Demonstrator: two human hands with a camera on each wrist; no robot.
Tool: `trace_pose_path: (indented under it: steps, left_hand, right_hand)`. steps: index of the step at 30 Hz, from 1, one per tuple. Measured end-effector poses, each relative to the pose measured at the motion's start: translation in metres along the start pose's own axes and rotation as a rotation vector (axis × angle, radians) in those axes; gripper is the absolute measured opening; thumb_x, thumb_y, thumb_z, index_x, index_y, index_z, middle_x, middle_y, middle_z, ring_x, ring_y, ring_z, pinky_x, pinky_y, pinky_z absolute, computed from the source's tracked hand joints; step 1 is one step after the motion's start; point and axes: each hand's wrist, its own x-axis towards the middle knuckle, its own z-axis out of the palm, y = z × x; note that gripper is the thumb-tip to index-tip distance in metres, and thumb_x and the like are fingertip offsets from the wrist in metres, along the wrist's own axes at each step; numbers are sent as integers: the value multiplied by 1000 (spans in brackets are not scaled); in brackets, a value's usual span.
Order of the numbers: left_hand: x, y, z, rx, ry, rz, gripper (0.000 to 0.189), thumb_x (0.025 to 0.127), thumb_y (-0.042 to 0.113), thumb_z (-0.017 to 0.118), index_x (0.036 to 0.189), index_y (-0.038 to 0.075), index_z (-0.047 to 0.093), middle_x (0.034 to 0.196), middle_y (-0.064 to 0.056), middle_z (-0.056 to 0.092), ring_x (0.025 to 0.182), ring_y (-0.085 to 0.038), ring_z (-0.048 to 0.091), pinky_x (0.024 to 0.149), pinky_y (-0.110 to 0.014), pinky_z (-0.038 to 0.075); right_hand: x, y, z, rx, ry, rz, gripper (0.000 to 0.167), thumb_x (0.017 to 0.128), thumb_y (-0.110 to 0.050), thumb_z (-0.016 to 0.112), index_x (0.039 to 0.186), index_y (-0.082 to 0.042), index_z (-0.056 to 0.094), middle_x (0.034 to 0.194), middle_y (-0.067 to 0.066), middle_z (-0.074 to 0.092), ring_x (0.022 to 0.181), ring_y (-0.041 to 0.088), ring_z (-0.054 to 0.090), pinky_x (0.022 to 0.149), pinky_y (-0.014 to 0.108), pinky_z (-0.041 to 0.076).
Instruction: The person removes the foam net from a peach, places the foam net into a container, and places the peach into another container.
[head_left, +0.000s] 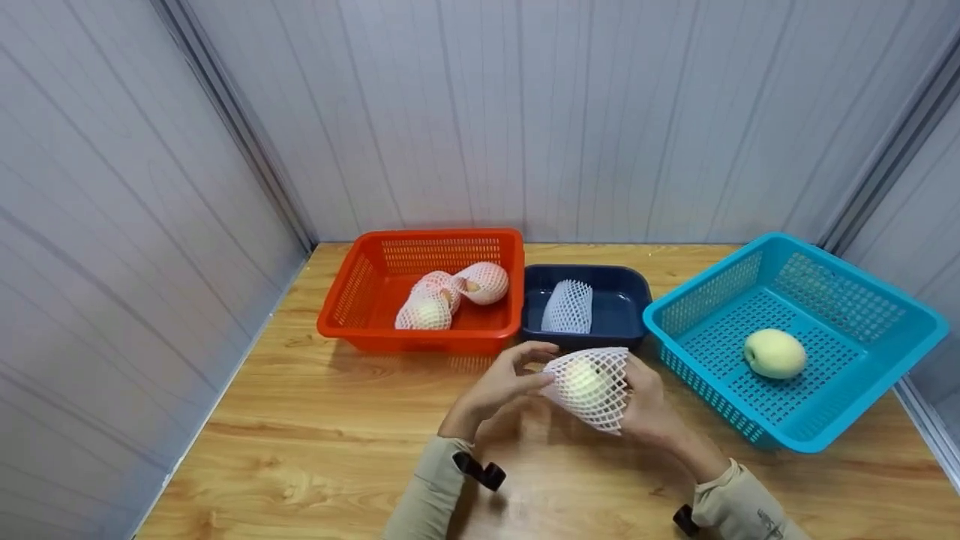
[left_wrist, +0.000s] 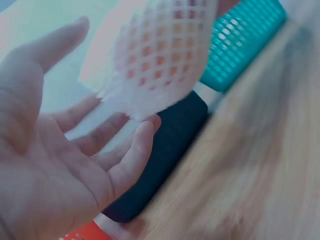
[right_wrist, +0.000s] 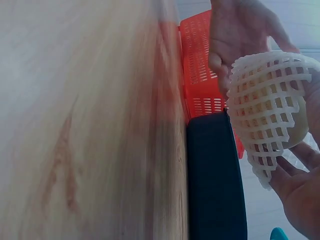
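Over the wooden table, my right hand [head_left: 649, 401] holds a pale yellow apple [head_left: 585, 380] sleeved in a white foam net [right_wrist: 265, 100]. The net's open end flares toward the right palm, and part of the apple's bare skin shows there in the right wrist view. At the narrower end of the net is my left hand [head_left: 499, 382], its thumb and fingers spread. Seen from the left wrist, those fingers [left_wrist: 132, 162] are loosely extended with their tips right at the net's edge, not wrapped round it.
An orange basket [head_left: 420, 343] at the back left holds several netted apples [head_left: 484, 283]. Beside it, a dark blue tray [head_left: 622, 300] contains a flattened foam net [head_left: 568, 307]. On the right stands a turquoise basket [head_left: 862, 382] with one bare apple [head_left: 775, 353]. Panel walls enclose the table.
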Motion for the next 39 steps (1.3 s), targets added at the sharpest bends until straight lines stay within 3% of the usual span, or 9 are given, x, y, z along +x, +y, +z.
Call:
trace_pose_path:
  steps: [5, 9, 12, 15, 18, 22, 25, 30, 39]
  left_hand:
    - [-2, -1, -5, -365, 2, -260, 32, 93, 25, 67, 115, 3, 65, 102, -11, 69, 82, -22, 68, 92, -51, 47]
    - [-2, -4, -3, -427, -26, -348, 16, 95, 18, 63, 103, 6, 68, 90, -8, 71, 78, -18, 68, 92, -48, 48]
    - [3, -3, -1, -380, 29, -342, 12, 93, 5, 63, 103, 4, 69, 85, -6, 69, 76, -14, 66, 89, -40, 51]
    - [5, -4, 1, -355, 63, -328, 13, 92, 3, 64, 104, 1, 69, 85, -6, 68, 77, -14, 65, 90, -42, 50]
    - [5, -5, 2, -375, 16, -357, 18, 95, 18, 64, 104, 2, 67, 88, -7, 69, 80, -20, 66, 94, -48, 47]
    - [2, -7, 4, -426, -70, -421, 42, 97, 45, 54, 111, 6, 61, 99, -9, 67, 88, -25, 65, 95, -50, 45]
    - [2, -9, 8, -407, -11, -414, 46, 95, 45, 58, 117, 5, 61, 100, -9, 67, 85, -22, 66, 89, -46, 50]
    - [5, -14, 18, -326, 149, -375, 27, 89, 16, 72, 111, 2, 69, 87, -7, 69, 72, -17, 66, 75, -38, 56]
    - [3, -15, 16, -251, 293, -321, 9, 82, 0, 73, 91, 0, 70, 79, -6, 64, 67, -16, 62, 66, -30, 54]
  right_hand:
    - [-2, 0, -2, -9, -13, 28, 66, 53, -20, 92, 108, 0, 63, 102, 8, 63, 91, 19, 59, 84, 20, 45]
    - [-4, 0, -1, -21, -25, 23, 65, 52, -22, 92, 107, 0, 64, 102, 9, 63, 91, 19, 59, 83, 21, 45]
    - [-1, 2, -1, -23, -23, 6, 65, 53, -21, 92, 107, 0, 64, 102, 9, 63, 91, 20, 60, 83, 21, 46]
    - [2, 4, 0, -25, -14, -16, 63, 54, -20, 92, 107, -1, 64, 103, 8, 63, 91, 20, 60, 83, 22, 46]
    - [1, 6, 1, -40, 1, -50, 62, 54, -21, 91, 105, 0, 65, 101, 10, 63, 90, 21, 61, 83, 23, 47]
    - [-4, 5, 2, -39, 5, -65, 59, 54, -20, 91, 103, 0, 66, 100, 10, 63, 89, 21, 61, 82, 23, 48]
    - [-8, 2, 3, -20, -23, -51, 59, 55, -20, 92, 105, -1, 67, 103, 8, 63, 91, 21, 61, 84, 21, 47]
    - [-12, -2, 4, -29, -61, -69, 59, 54, -16, 92, 105, 0, 67, 107, 11, 63, 96, 23, 61, 89, 19, 45]
    - [-8, -2, 5, -60, -48, -81, 55, 53, -12, 90, 102, -2, 66, 106, 8, 62, 94, 22, 60, 90, 18, 43]
